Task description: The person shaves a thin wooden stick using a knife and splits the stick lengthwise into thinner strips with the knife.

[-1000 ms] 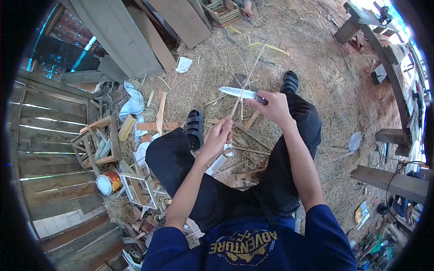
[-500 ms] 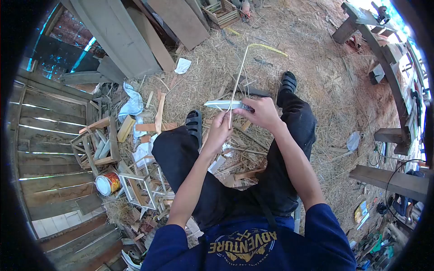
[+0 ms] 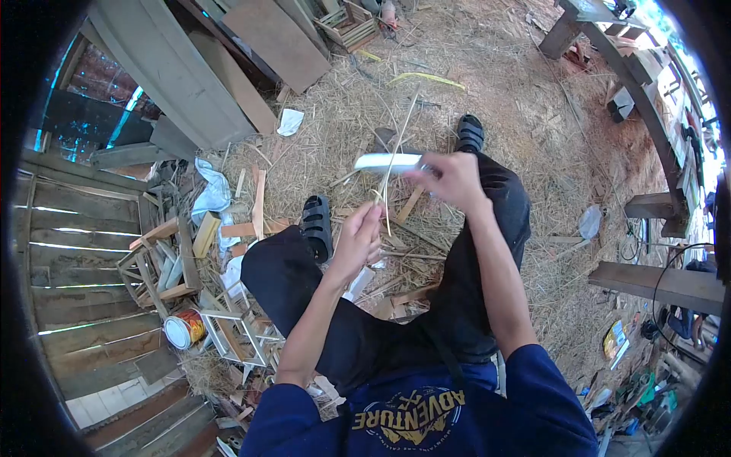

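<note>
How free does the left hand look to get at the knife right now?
Probably not free: the knife is close, but the left hand pinches a thin strip crossing it, and the right hand grips the knife.

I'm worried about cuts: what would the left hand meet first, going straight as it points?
Besides the thin pale strip it pinches, the left hand would probably meet the long silvery metal blade; depth is unclear.

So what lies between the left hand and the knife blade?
In the head view, a short stretch of the thin pale strip lies between the left hand and the knife blade, with straw-littered ground below.
</note>
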Demonstrator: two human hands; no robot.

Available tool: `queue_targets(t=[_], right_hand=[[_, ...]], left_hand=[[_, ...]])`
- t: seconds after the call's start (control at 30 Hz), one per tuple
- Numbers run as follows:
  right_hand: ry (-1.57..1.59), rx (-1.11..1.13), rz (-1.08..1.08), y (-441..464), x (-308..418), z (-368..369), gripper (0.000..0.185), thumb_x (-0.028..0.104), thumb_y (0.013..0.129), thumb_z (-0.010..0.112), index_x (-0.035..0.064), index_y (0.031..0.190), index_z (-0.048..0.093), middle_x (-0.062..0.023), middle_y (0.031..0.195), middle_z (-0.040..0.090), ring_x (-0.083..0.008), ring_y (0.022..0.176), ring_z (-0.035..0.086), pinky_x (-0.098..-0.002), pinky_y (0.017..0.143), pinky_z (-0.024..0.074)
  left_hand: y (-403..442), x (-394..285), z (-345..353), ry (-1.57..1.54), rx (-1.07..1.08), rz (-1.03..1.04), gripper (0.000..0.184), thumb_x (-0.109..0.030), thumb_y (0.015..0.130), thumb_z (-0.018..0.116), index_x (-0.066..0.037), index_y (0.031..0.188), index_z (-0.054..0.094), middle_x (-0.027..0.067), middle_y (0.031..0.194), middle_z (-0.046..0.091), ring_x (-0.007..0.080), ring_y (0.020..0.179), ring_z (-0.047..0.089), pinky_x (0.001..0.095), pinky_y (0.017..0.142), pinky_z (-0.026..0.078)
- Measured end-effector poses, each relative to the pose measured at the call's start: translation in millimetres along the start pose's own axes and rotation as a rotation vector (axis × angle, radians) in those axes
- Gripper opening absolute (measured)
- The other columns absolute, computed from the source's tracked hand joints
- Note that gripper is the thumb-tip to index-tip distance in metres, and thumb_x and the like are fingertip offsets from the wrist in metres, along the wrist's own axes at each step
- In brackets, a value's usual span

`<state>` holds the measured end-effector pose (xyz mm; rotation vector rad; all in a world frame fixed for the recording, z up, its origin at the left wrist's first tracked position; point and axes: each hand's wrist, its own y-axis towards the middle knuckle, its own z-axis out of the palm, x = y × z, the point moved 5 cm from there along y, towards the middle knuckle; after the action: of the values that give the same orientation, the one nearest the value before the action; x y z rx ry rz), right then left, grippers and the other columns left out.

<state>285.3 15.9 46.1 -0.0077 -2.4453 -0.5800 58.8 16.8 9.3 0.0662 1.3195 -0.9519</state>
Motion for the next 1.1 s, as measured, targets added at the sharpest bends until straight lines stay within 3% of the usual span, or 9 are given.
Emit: queue_targets(t=[0.07, 0.23, 0.37, 0.47, 0.73, 0.93, 1.1], right_hand=[[-0.162, 0.015, 0.123, 5, -28, -13, 0.044, 0.056, 0.085, 0.074, 0.0122, 0.081, 0.077, -0.0076, 0.052, 0.059, -0.0251, 0.049, 0.064, -0.0366, 0.049, 0.047], [-0.191, 0.059, 0.098, -4, -31, -2, 0.049, 0.056, 0.085, 0.073, 0.0085, 0.073, 0.068, -0.0086, 0.049, 0.054, -0.0295, 0.049, 0.061, -0.039, 0.049, 0.0456], [-0.181, 0.095, 0.108, -1, -25, 3, 0.049, 0.056, 0.085, 0.074, 0.0082, 0.075, 0.07, -0.0089, 0.05, 0.055, -0.0291, 0.048, 0.06, -0.0393, 0.049, 0.0449], [-0.111, 0.155, 0.076, 4, -16, 25, 0.048, 0.056, 0.085, 0.074, 0.0081, 0.077, 0.071, -0.0094, 0.051, 0.055, -0.0299, 0.049, 0.06, -0.0396, 0.049, 0.0453], [-0.082, 0.183, 0.011, 6, 9, 45, 0.052, 0.06, 0.086, 0.069, 0.0078, 0.08, 0.073, -0.0137, 0.059, 0.062, -0.0346, 0.058, 0.065, -0.0438, 0.055, 0.0496], [-0.051, 0.1, -0.036, 5, 11, 45, 0.05, 0.054, 0.086, 0.074, 0.006, 0.075, 0.069, -0.0117, 0.054, 0.057, -0.033, 0.051, 0.061, -0.041, 0.049, 0.0459], [-0.064, 0.175, 0.039, 1, 6, 41, 0.052, 0.06, 0.088, 0.067, 0.0081, 0.082, 0.073, -0.0143, 0.06, 0.063, -0.0347, 0.06, 0.066, -0.0441, 0.057, 0.0512]], left_hand=[[-10, 2, -8, 0.006, 0.002, -0.045, 0.028, -0.033, 0.11, 0.046, -0.007, 0.114, 0.057, -0.0099, 0.063, 0.029, 0.0006, 0.046, 0.024, 0.0201, 0.04, 0.017], [-10, 17, -33, 0.073, 0.038, -0.08, 0.03, -0.034, 0.11, 0.045, -0.007, 0.115, 0.057, -0.0098, 0.064, 0.029, 0.0006, 0.047, 0.024, 0.021, 0.041, 0.018], [-3, 29, -40, 0.069, 0.073, -0.1, 0.034, -0.035, 0.111, 0.043, -0.006, 0.119, 0.056, -0.0083, 0.067, 0.032, 0.0017, 0.051, 0.029, 0.021, 0.044, 0.023], [12, 34, -51, 0.11, 0.041, 0.022, 0.035, -0.034, 0.111, 0.041, -0.005, 0.121, 0.056, -0.007, 0.069, 0.035, 0.0024, 0.053, 0.033, 0.0199, 0.046, 0.027], [30, 0, -34, -0.088, -0.056, 0.152, 0.032, -0.033, 0.107, 0.054, -0.004, 0.12, 0.058, -0.0034, 0.071, 0.048, 0.0028, 0.052, 0.038, 0.0193, 0.047, 0.032], [35, -2, -30, -0.147, -0.097, 0.124, 0.037, -0.031, 0.107, 0.054, -0.003, 0.131, 0.058, -0.0031, 0.073, 0.052, 0.0022, 0.056, 0.045, 0.0178, 0.05, 0.034], [42, 8, -31, -0.121, -0.123, 0.126, 0.037, -0.029, 0.107, 0.054, -0.005, 0.134, 0.059, -0.0062, 0.075, 0.048, 0.0017, 0.058, 0.042, 0.0178, 0.05, 0.032]])
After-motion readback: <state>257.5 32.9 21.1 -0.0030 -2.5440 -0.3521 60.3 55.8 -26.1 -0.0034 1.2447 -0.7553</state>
